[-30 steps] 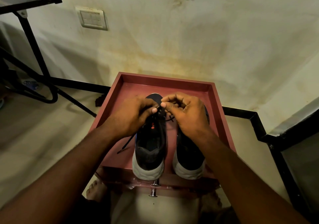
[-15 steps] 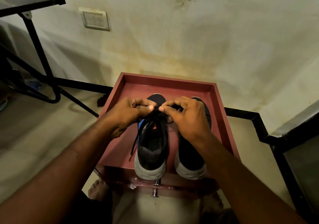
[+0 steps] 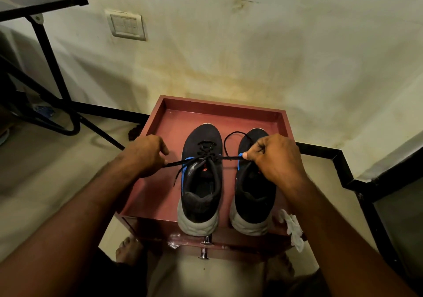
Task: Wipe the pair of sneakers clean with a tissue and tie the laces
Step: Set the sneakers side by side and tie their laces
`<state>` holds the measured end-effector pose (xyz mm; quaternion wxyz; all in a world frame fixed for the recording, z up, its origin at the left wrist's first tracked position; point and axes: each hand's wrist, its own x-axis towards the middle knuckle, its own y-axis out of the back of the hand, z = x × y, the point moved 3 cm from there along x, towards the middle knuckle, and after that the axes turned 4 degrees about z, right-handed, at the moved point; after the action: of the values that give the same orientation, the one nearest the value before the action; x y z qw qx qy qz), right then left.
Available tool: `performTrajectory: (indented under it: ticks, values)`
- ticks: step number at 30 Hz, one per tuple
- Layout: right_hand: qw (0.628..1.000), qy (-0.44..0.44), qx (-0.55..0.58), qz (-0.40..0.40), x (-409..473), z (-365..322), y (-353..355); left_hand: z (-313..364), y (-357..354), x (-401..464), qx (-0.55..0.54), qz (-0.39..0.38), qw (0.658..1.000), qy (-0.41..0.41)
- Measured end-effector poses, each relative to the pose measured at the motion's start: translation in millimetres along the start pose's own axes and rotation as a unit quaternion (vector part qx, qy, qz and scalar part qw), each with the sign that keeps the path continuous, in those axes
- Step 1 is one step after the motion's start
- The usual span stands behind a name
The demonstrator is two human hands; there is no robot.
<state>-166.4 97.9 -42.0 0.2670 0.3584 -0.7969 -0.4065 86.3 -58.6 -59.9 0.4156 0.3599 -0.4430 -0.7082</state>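
Note:
Two black sneakers with grey soles stand side by side, toes away from me, on a maroon tray-topped stand (image 3: 158, 186). The left sneaker (image 3: 201, 182) has its black lace (image 3: 219, 157) stretched taut sideways across its tongue. My left hand (image 3: 144, 157) grips one lace end left of that shoe. My right hand (image 3: 274, 159) pinches the other end over the right sneaker (image 3: 254, 196), with a loop of lace curling above it. A crumpled white tissue (image 3: 293, 228) lies at the stand's front right corner.
The stand sits against a stained wall with a switch plate (image 3: 127, 25). A black metal table frame (image 3: 39, 72) stands at the left, another black frame (image 3: 357, 177) at the right. A metal knob (image 3: 206, 248) juts from the stand's front. My bare feet show below.
My hands were together over the left sneaker's laces; they have pulled apart sideways, drawing the lace tight. The tissue has come into view at the right.

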Motion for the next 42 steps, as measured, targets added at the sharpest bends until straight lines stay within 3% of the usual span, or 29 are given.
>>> performTrajectory:
  ticks: [6, 11, 15, 17, 24, 27, 32, 36, 42]
  values:
    - [0.997, 0.02, 0.081, -0.006, -2, 5, -1, -5, -12, 1, -0.025, -0.043, 0.998, -0.041]
    - [0.989, -0.024, 0.131, 0.067, -1, 10, 17, 3, 5, -11, -0.052, 0.059, 0.995, -0.065]
    - [0.989, -0.061, 0.117, 0.069, 3, 23, 24, 25, -5, -36, -0.059, -0.103, 0.991, -0.063]
    - [0.992, -0.064, 0.094, 0.054, 1, 24, 24, 32, -13, -40, -0.047, -0.118, 0.99, -0.064]
    - [0.996, -0.062, 0.062, -0.015, -7, 16, 25, 33, -7, -26, 0.04, 0.059, 0.994, -0.083]
    - [0.996, -0.061, 0.034, -0.062, -13, 12, 31, 29, -1, -15, 0.059, 0.098, 0.99, -0.08]
    - [0.971, -0.071, -0.119, -0.197, -31, 8, 28, 29, 0, 1, 0.069, 0.121, 0.988, -0.072]
    - [0.954, -0.075, -0.214, -0.195, -33, 8, 19, 30, 3, 18, 0.034, 0.143, 0.986, -0.077]
    - [0.946, -0.03, -0.258, -0.194, -28, 10, 10, 32, 3, 32, -0.019, 0.137, 0.988, -0.071]
